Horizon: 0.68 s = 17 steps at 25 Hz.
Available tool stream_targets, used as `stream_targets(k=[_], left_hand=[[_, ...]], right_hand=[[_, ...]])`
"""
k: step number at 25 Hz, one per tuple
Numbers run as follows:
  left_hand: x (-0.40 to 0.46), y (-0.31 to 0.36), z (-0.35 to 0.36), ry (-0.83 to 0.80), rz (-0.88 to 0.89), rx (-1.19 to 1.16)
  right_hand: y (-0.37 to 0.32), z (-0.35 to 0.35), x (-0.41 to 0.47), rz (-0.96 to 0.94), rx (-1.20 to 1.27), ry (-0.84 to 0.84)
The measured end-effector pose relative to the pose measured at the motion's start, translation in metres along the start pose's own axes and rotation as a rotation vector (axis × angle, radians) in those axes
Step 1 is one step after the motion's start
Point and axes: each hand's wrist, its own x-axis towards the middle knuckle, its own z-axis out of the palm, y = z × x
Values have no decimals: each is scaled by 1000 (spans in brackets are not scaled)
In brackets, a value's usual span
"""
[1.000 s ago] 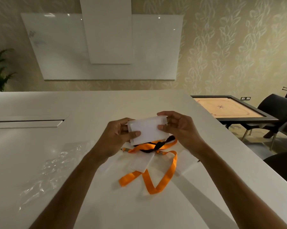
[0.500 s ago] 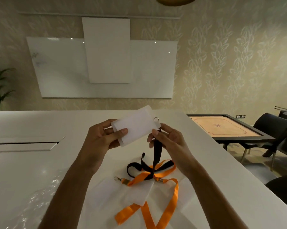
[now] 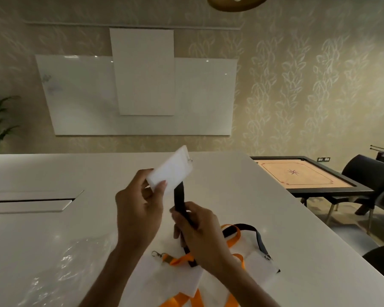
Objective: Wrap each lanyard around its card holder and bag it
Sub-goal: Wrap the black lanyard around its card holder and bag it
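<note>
My left hand (image 3: 138,214) pinches a white card holder (image 3: 171,169) by its lower corner and holds it tilted above the white table (image 3: 242,191). A black lanyard (image 3: 179,197) hangs down from the holder, and my right hand (image 3: 195,231) is closed around this strap just below it. The strap's far end (image 3: 258,239) lies on the table with a metal clip. An orange lanyard (image 3: 235,234) with a metal clip (image 3: 156,254) lies over more white card holders (image 3: 263,265) under my right wrist.
Clear plastic bags (image 3: 60,262) lie crumpled on the table at the lower left. A recessed slot (image 3: 31,199) sits in the tabletop at the left. To the right, past the table's edge, stand a carrom board (image 3: 297,173) and dark chairs (image 3: 368,173).
My left hand has lifted and tilted the card holder higher. My right hand slid down from the holder's edge and now grips the black strap. The view has tipped upward.
</note>
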Motion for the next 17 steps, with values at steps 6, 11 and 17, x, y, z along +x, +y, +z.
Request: stream_targets(k=[6, 11, 17], left_hand=[[-2, -3, -4, -198, 107, 143], [3, 3, -15, -575, 90, -18], [3, 17, -24, -971, -21, -310]], right_hand=[[-39, -15, -14, -161, -234, 82], [-57, -55, -13, -445, -600, 165], [-43, -90, 1, -383, -435, 180]])
